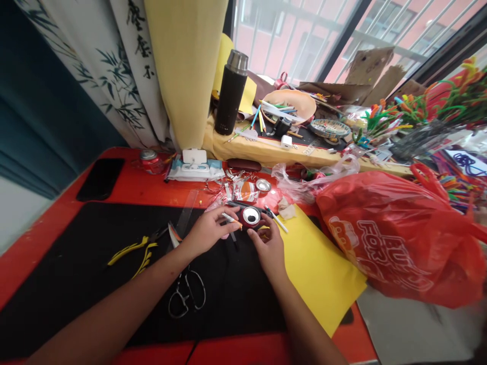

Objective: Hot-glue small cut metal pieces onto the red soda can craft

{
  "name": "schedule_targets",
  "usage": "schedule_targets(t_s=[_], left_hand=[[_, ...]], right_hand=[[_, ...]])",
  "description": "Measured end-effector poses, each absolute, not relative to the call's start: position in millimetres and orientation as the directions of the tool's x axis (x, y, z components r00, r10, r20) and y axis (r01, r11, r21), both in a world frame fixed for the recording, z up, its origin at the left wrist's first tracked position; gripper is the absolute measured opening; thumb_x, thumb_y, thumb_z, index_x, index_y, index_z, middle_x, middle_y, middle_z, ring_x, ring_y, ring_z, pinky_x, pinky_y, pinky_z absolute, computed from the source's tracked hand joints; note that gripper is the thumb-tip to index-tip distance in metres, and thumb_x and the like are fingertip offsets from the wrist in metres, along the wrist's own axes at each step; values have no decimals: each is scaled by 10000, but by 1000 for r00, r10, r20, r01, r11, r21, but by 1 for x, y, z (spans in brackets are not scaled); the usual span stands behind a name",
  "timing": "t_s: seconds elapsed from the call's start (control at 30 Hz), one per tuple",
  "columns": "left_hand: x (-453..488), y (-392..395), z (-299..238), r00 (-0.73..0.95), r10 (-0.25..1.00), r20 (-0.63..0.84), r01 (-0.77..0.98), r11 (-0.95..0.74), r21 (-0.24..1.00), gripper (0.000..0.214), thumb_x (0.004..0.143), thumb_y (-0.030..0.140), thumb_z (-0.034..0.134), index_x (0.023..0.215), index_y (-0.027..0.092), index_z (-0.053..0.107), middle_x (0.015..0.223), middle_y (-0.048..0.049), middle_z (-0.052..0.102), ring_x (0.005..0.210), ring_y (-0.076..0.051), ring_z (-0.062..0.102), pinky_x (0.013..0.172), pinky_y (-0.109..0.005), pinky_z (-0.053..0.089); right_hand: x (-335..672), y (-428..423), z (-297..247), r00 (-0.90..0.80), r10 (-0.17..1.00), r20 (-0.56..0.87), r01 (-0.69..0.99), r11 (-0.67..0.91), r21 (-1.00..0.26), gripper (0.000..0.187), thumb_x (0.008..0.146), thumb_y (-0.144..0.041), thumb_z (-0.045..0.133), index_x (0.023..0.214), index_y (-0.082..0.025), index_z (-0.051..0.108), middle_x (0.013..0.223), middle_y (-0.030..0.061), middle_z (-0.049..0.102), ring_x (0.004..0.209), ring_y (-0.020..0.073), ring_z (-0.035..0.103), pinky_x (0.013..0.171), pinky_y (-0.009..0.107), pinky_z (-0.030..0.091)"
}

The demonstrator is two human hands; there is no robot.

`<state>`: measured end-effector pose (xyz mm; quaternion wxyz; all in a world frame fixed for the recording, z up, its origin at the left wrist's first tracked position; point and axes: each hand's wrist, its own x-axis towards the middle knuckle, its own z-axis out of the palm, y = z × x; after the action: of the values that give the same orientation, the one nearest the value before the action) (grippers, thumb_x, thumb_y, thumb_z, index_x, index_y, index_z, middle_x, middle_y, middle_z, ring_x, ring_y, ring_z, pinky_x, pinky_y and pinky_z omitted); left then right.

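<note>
A small dark red drink can (251, 216), its silver top facing up with a dark opening, is at the middle of the black mat (243, 294). My right hand (268, 242) curls around the can's right side, thumb at its near edge. On the can's left, my left hand (213, 229) pinches a slim white stick with an orange end (232, 220); the orange end points at the can. Scissors (187, 294) lie partly under my left forearm. To their left are pliers with yellow handles (133, 251).
Yellow paper (319, 274) lies right of my right hand, beside a bulging red plastic bag (403, 233). Behind the can are scraps, a cut can end (263, 185) and a wipes pack (196, 169). A phone (101, 179) lies left; a black thermos (232, 94) stands on the sill.
</note>
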<state>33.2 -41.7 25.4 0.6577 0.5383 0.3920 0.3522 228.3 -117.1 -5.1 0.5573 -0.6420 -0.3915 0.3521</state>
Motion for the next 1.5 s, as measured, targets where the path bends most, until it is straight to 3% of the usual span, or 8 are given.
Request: schedule_targets(t_s=[0.07, 0.33, 0.6, 0.83, 1.0, 1.17, 1.4, 1.5], left_hand=[[35, -43, 26, 459, 876, -147, -34, 183, 983, 318, 806, 440, 899, 926, 184, 753, 1598, -207, 680, 1176, -355, 803, 646, -296, 593], [37, -45, 31, 476, 870, -132, -8, 154, 988, 291, 805, 428, 901, 901, 211, 732, 1514, -160, 751, 1210, -338, 793, 864, -397, 669], [35, -47, 36, 453, 888, -84, -25, 106, 994, 325, 840, 481, 890, 922, 210, 730, 1410, -164, 805, 1065, -290, 805, 792, -365, 639], [25, -53, 51, 429, 902, -44, 50, 25, 998, 284, 867, 471, 871, 943, 220, 764, 1380, -143, 823, 1041, -287, 809, 856, -396, 631], [18, -48, 62, 451, 890, -64, -46, 95, 994, 331, 846, 488, 905, 946, 207, 763, 1288, -142, 851, 1017, -294, 819, 847, -410, 656], [6, -44, 64, 404, 914, -41, -64, 73, 995, 345, 821, 497, 942, 933, 212, 784, 1203, -122, 872, 1080, -304, 824, 990, -460, 657], [-8, -58, 61, 397, 911, -107, -49, 138, 989, 327, 820, 480, 951, 938, 222, 787, 1156, -119, 883, 1025, -304, 844, 1012, -496, 664], [-9, -60, 55, 414, 903, -115, -19, 135, 991, 313, 803, 460, 963, 934, 227, 800, 1187, -123, 875, 1093, -315, 834, 1046, -502, 650]], right_hand=[[229, -116, -5, 430, 903, -16, 128, -78, -989, 582, 792, -378, 929, 1326, -235, 744, 1134, 62, 746, 735, 181, 663, 672, 330, 566], [231, -112, -6, 414, 910, 1, 184, -83, -979, 583, 805, -382, 909, 1340, -213, 752, 1160, 88, 778, 780, 218, 698, 737, 371, 571], [231, -115, -2, 365, 921, -136, -41, -130, -991, 627, 829, -520, 917, 1345, -202, 757, 730, -21, 698, 574, 172, 573, 484, 260, 413], [229, -120, 11, 256, 950, -178, -153, -142, -978, 601, 883, -665, 861, 1228, -184, 762, 639, -41, 650, 509, 139, 523, 481, 241, 420], [223, -125, 15, 219, 957, -192, -224, -142, -964, 586, 911, -706, 829, 1163, -180, 775, 629, -33, 654, 490, 121, 496, 478, 224, 401], [214, -134, 16, 144, 968, -205, -293, -156, -943, 583, 899, -690, 860, 1163, -177, 779, 659, -22, 662, 518, 119, 514, 482, 214, 412], [217, -139, 15, 189, 950, -249, -435, -147, -889, 557, 830, -726, 895, 919, -205, 721, 652, -24, 616, 497, 118, 473, 431, 215, 347], [222, -144, 15, 185, 947, -262, -427, -163, -890, 556, 826, -718, 904, 936, -201, 733, 655, -22, 617, 495, 117, 467, 431, 216, 344]])
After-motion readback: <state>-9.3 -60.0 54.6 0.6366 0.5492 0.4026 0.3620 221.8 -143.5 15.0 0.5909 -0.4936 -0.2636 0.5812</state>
